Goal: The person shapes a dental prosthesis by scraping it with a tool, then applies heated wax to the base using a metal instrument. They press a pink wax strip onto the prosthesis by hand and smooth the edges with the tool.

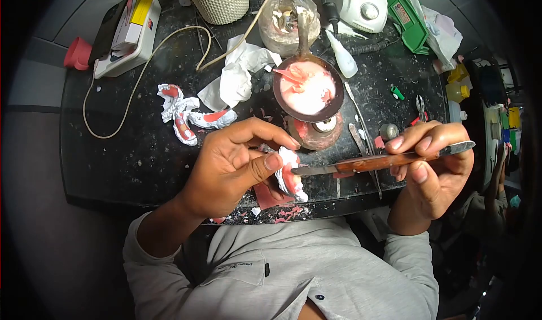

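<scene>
Between the thumb and fingers of my left hand (226,162) is a small curved dental piece (291,179), pink in the middle with ragged white material along its edges. My right hand (435,170) grips a wax knife (372,162) by its brown wooden handle. The knife's narrow metal blade points left, and its tip lies right at the pink surface of the piece. Under my left fingers a flat pink sheet (272,196) shows on the black table (130,167), near pink and white scraps (288,213).
Just beyond my hands, a small pan (309,117) of pink and whitish material sits over a glass burner (330,139). More pink-and-white pieces (183,119) lie left of crumpled tissue (234,80). Metal tools (361,117) lie to the right. A cable (127,114) loops across the left side.
</scene>
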`<state>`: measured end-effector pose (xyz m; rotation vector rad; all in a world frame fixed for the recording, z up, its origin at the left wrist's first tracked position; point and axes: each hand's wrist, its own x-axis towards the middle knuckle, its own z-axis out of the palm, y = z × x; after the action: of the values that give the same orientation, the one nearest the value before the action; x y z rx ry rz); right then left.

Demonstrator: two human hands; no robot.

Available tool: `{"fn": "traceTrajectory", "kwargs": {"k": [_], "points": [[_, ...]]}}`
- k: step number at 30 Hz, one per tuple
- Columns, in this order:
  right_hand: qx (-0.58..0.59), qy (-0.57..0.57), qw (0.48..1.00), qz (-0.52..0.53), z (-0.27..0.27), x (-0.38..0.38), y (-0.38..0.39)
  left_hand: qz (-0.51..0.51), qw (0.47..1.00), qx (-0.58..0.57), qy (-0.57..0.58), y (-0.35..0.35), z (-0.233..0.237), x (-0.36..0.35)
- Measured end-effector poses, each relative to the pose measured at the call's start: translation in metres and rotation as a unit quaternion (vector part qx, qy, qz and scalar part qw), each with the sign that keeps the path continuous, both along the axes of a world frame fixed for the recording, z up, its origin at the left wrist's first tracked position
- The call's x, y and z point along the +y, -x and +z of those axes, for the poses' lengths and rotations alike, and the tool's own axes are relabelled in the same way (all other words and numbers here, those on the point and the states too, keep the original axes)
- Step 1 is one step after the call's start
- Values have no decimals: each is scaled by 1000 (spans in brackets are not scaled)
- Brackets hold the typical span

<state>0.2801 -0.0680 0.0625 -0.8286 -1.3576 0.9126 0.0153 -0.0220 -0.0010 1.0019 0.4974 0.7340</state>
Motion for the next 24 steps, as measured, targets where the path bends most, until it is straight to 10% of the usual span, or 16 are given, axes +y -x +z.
{"fn": "traceTrajectory", "kwargs": {"k": [24], "points": [[-56, -118, 984, -124, 0, 11, -27, -2, 1000, 6, -24, 2, -2, -1]]}}
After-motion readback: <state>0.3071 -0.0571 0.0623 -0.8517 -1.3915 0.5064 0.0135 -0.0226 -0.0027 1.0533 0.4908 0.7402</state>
